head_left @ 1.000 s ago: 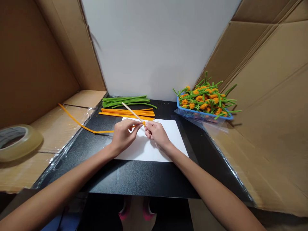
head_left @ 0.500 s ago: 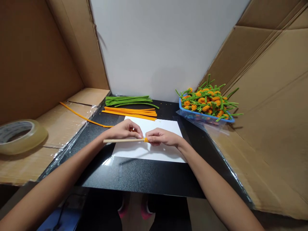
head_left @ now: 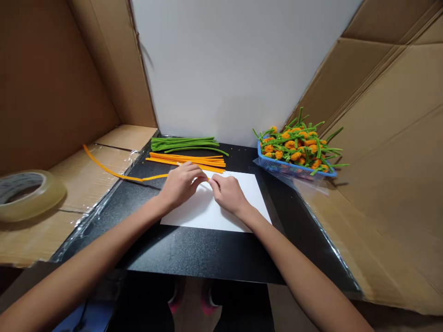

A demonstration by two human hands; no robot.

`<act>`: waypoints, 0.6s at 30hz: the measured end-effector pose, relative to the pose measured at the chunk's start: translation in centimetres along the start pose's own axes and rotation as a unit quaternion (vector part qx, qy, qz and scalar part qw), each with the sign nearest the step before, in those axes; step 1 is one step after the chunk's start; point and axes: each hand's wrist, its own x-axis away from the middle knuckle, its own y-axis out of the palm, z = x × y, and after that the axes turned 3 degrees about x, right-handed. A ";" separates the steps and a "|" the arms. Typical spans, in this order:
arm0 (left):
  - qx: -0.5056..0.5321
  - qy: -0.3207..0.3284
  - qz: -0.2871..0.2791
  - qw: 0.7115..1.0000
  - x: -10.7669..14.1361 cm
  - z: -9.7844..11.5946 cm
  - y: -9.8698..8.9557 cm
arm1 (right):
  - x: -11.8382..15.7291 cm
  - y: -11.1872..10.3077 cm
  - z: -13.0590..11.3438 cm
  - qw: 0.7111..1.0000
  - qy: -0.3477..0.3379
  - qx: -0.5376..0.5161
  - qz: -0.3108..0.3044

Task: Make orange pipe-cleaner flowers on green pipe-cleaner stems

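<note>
An orange pipe cleaner trails leftward from my left hand, whose fingers are closed on it over the white paper. My right hand is closed too, thumb and fingertips pinched close to the left fingertips, at the wrapped end of a thin wooden stick. Most of the stick is hidden behind my hands; a pale tip shows just past the left knuckles. A bit of orange shows between the fingertips, and the rest of the winding is covered. Both hands hover above the white sheet.
Green pipe cleaners and loose orange pipe cleaners lie at the back of the black table. A blue basket heaped with orange-and-green pieces stands back right. A tape roll rests on cardboard at left; cardboard walls flank both sides.
Both hands have moved slightly away from me and rolled over, backs now more upward. The stick has swung from pointing left to mostly hidden. The trailing pipe cleaner has shifted and bends more.
</note>
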 end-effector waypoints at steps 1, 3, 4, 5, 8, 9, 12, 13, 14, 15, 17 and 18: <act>0.003 -0.001 0.029 1.000 0.1 0.3 0.2 | 0.0 0.2 0.0 0.999 0.014 -0.037 0.030; 0.031 -0.009 0.070 0.997 0.3 0.9 0.5 | 0.0 0.6 -0.1 0.987 0.042 -0.135 0.072; 0.053 -0.015 0.081 0.995 0.3 1.2 0.6 | 0.0 0.8 -0.1 0.976 0.054 -0.196 0.079; 0.080 -0.024 0.090 0.992 0.4 1.4 0.6 | -0.1 1.0 -0.1 0.960 0.064 -0.260 0.074; 0.177 -0.086 0.118 0.973 0.4 1.7 0.5 | -0.3 1.2 0.0 0.888 0.085 -0.450 0.037; 0.209 -0.118 0.125 0.963 0.4 1.7 0.5 | -0.3 1.2 0.1 0.860 0.090 -0.501 0.029; 0.298 -0.202 0.103 0.927 0.1 0.9 0.5 | -0.4 0.7 0.5 0.796 0.095 -0.597 0.014; 0.329 -0.215 0.082 0.916 0.0 0.4 0.4 | -0.4 0.4 0.7 0.785 0.088 -0.613 -0.006; 0.360 -0.217 0.056 0.906 -0.2 0.0 0.3 | -0.3 0.1 1.0 0.779 0.076 -0.622 -0.036; 0.388 -0.211 0.025 0.897 -0.3 -0.5 0.1 | -0.3 -0.3 1.3 0.776 0.059 -0.624 -0.076; 0.426 -0.184 -0.045 0.885 -0.6 -1.4 -0.5 | -0.1 -1.0 2.0 0.775 0.021 -0.609 -0.166; 0.433 -0.166 -0.085 0.882 -0.7 -1.7 -0.9 | 0.0 -1.3 2.3 0.777 0.002 -0.593 -0.212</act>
